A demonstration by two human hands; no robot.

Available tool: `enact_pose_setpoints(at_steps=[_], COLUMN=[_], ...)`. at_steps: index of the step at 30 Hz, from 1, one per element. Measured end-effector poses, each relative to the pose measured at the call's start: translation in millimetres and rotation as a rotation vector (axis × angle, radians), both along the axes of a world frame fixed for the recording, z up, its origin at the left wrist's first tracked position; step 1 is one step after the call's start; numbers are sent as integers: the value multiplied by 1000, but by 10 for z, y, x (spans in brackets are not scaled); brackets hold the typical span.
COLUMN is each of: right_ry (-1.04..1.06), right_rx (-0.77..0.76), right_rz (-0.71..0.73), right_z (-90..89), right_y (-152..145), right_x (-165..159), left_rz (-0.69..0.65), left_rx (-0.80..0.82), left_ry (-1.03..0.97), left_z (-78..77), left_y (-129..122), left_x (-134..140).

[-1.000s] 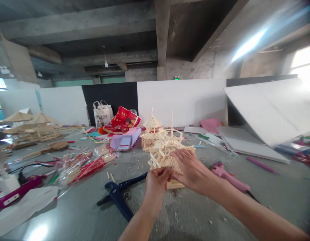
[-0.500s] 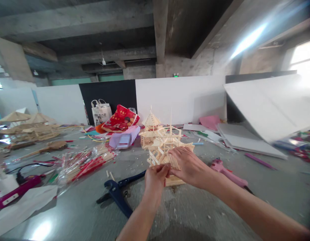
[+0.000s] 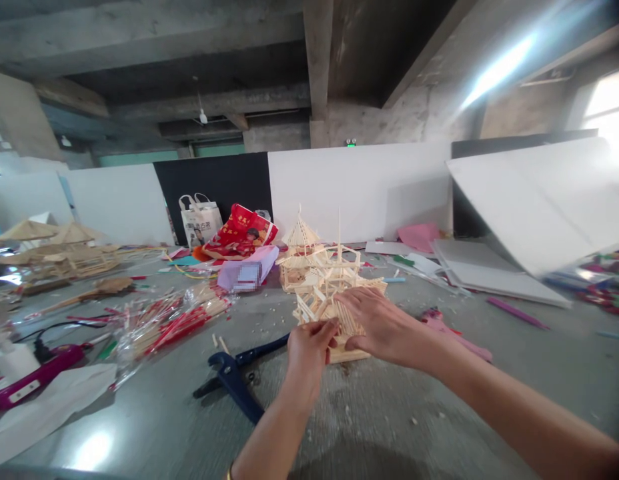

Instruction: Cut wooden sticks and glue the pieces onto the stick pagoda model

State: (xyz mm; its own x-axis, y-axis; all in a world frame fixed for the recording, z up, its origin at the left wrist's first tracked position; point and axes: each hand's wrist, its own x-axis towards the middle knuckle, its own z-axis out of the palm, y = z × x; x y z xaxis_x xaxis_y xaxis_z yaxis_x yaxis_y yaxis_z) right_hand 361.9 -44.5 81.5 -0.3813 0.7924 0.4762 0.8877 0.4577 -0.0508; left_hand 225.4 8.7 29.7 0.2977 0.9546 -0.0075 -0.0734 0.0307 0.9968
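Observation:
In the middle of the table stands a model pavilion (image 3: 348, 261) built of thin pale wooden sticks, with a pointed roof on its rear part and a tall upright stick. My left hand (image 3: 309, 347) is at the model's near lower edge, thumb and fingers pinched together. What lies between its fingertips is too small to make out. Over the slanted roof of sticks on the near right side rests my right hand (image 3: 382, 323), its fingers stretched out and its thumb apart. Both hands hide part of the model's front.
Left of the model lie a dark blue cutter (image 3: 234, 383) and bagged sticks (image 3: 174, 327). A pink glue gun (image 3: 457, 337) sits by my right forearm. Behind are a red bag (image 3: 243, 233) and white boards (image 3: 489, 267). Other stick models (image 3: 64, 253) stand far left.
My right thumb has come away from the left fingertips, and the right hand's fingers have straightened over the roof. My left hand keeps its pinch in nearly the same place.

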Motion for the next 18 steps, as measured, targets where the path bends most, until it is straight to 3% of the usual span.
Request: enact_pose_setpoints(at_steps=[18], right_ry=[91], right_rx=[13], right_rz=[-129], right_z=[-107], right_y=[-351], right_x=[147], left_rz=[-4], left_rx=[-2], left_ry=[61], left_z=[67], left_y=[-29], left_x=[45])
